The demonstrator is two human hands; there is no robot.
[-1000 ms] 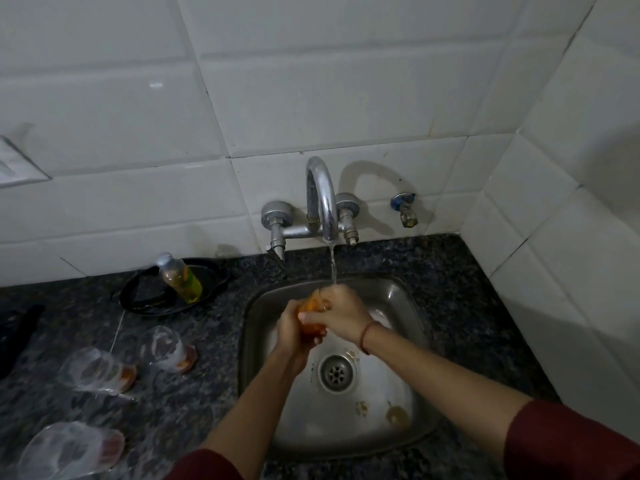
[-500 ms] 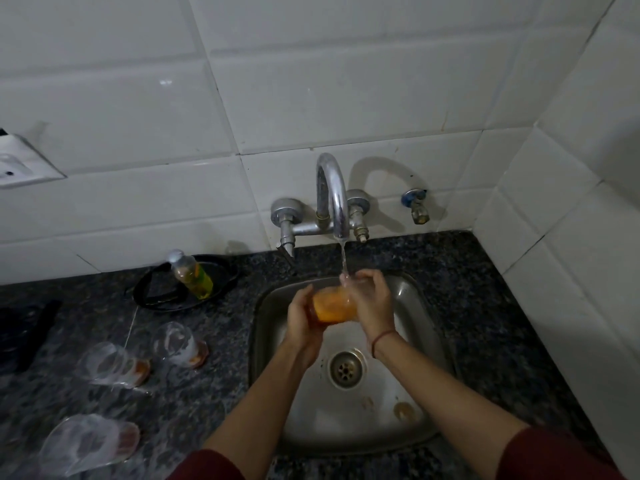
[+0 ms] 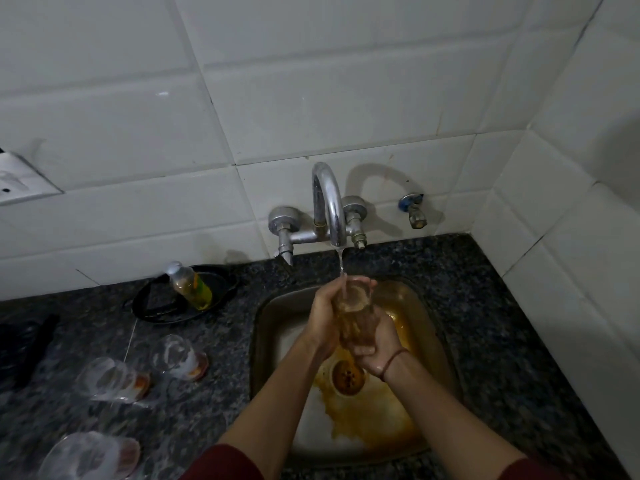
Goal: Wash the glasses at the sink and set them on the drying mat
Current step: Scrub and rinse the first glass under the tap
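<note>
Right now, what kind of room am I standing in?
Probably a home kitchen: a steel sink set in a speckled stone counter, a wall tap running onto a glass, and used glasses lying on the counter.

Four clear drinking glasses in all. One held glass (image 3: 355,317) is at the centre of the frame. Three lie on their sides at the lower left: the upper glass (image 3: 180,356), the middle glass (image 3: 112,379) and the lowest glass (image 3: 90,457).

Two bare hands, the left hand (image 3: 323,317) and the right hand (image 3: 377,344), both curl round the held glass.

One curved chrome tap (image 3: 327,202) is above centre, with one small blue-handled tap (image 3: 414,211) to its right.

One square steel sink (image 3: 440,341) has one round drain (image 3: 348,375).

One small plastic bottle of yellow-green liquid (image 3: 190,285) is in one black round pan (image 3: 156,306), left of centre.

One white wall socket (image 3: 17,178) is at the left edge.
</note>
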